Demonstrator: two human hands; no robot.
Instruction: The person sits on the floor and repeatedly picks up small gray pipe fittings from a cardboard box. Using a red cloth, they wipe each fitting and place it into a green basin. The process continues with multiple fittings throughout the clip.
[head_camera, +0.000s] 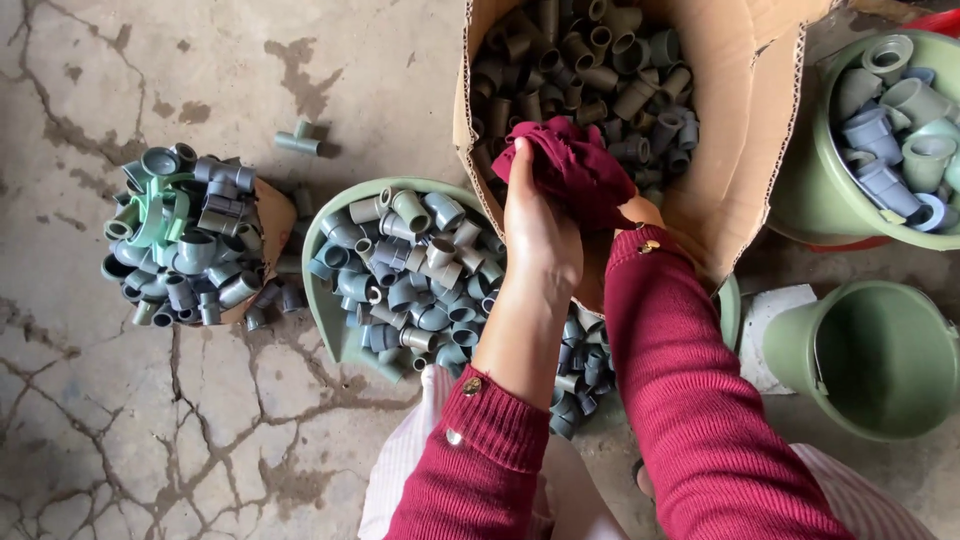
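My left hand reaches up from the bottom of the head view, its fingers closed on a bunched dark red cloth. The cloth hangs over the near edge of an open cardboard box filled with several grey plastic pipe fittings. My right hand is almost wholly wrapped in or hidden under the same cloth. Only a strip of skin shows above the red sleeve cuff. Both hands are close together over the box's front edge.
A green basin of grey fittings sits below the box. Left of it lies a heap of fittings on cardboard. A loose tee fitting lies on the cracked concrete floor. At right are a green bucket with fittings and an empty green bucket.
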